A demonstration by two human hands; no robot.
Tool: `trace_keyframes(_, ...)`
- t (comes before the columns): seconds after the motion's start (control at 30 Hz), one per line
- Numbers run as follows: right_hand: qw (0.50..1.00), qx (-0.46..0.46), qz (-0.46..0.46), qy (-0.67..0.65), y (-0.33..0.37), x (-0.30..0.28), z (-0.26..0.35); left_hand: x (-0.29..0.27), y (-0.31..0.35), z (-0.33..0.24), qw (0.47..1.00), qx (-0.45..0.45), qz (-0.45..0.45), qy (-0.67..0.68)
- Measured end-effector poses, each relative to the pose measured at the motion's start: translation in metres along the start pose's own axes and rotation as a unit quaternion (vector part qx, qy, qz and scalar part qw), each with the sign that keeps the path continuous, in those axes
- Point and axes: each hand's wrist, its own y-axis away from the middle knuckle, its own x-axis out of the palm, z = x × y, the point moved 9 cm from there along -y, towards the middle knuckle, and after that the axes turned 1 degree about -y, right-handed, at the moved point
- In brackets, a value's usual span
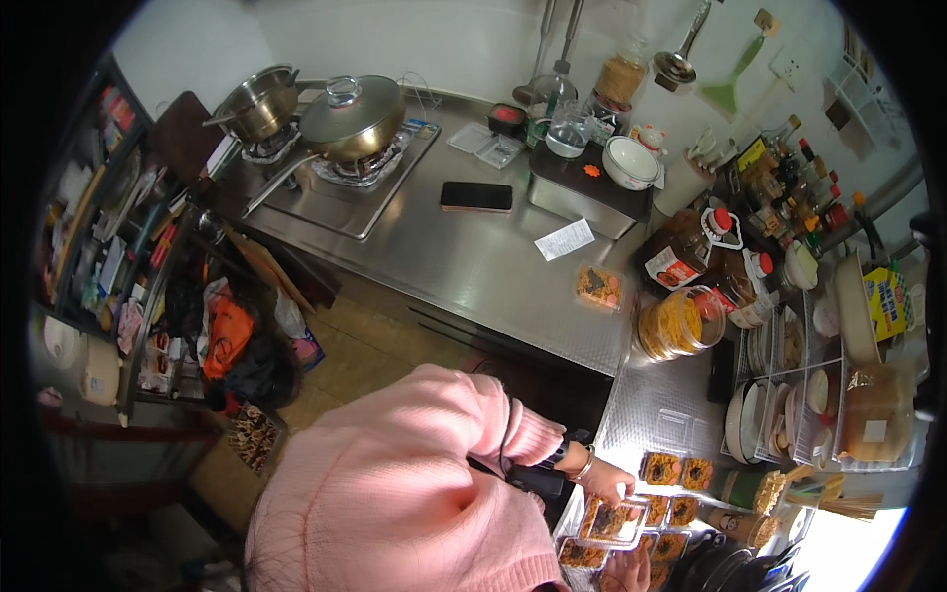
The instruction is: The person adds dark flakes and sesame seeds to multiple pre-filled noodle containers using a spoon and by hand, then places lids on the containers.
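Observation:
My left hand (pixel 604 481), in a pink sleeve with a bracelet and a black device at the wrist, grips the edge of a clear plastic food box (pixel 614 522). Orange-brown food with dark bits shows through it; whether its lid is fastened is unclear. Close by, at the lower edge, my right hand (pixel 628 569) is among more boxes, its fingers partly hidden. Several similar filled boxes (pixel 662 469) stand in rows on the steel counter (pixel 651 407) beside both hands.
A lidded pan (pixel 353 116) and a steel pot (pixel 258 107) sit on the stove. Along the counter are a phone (pixel 476 197), a paper slip (pixel 564 240), another filled box (pixel 599 287), a jar of yellow food (pixel 681 324) and large red-capped bottles (pixel 688 247). A dish rack (pixel 789 395) stands right.

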Motion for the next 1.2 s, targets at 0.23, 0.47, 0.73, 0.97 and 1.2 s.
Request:
trace_keyframes(0.23,0.974,0.024,0.220,0.049,-0.005,0.087,0.046,0.014,0.057,-0.030,0.999,0.018,0.004,-0.042)
trace_keyframes(0.47,0.911,-0.002,0.413,-0.009,0.006,0.148,0.055,-0.008,0.070,-0.029,0.980,0.016,0.002,0.197)
trace_keyframes(0.73,0.855,0.024,0.517,-0.014,0.013,0.169,0.063,0.015,0.052,-0.030,0.933,0.020,0.152,0.325)
trace_keyframes(0.97,0.848,0.031,0.525,0.068,0.015,0.158,0.070,-0.026,0.063,-0.086,0.979,0.148,0.122,0.071)
trace_keyframes(1.2,0.918,0.066,0.390,-0.002,-0.025,0.169,0.079,-0.062,0.092,-0.109,0.981,0.131,0.143,0.028)
